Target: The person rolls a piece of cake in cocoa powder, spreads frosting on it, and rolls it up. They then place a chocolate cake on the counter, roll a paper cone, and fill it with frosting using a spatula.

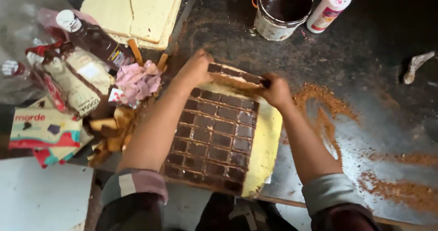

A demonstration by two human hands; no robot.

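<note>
At the slab's far edge, both hands (pixel 235 78) grip a chocolate strip (pixel 235 75).

Light: dim, soft daylight — brightest on the pale sheets (pixel 132 9) at far left.
Glare: dull sheen on the metal tabletop (pixel 365 135), near right.
Shadows: faint, diffuse.
Blur: soft throughout — hands smeared; near edge unfocused.

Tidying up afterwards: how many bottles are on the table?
2: a dark bottle lying at upper left among the packets, and a white bottle beside the bucket at top. More may be hidden.
</note>
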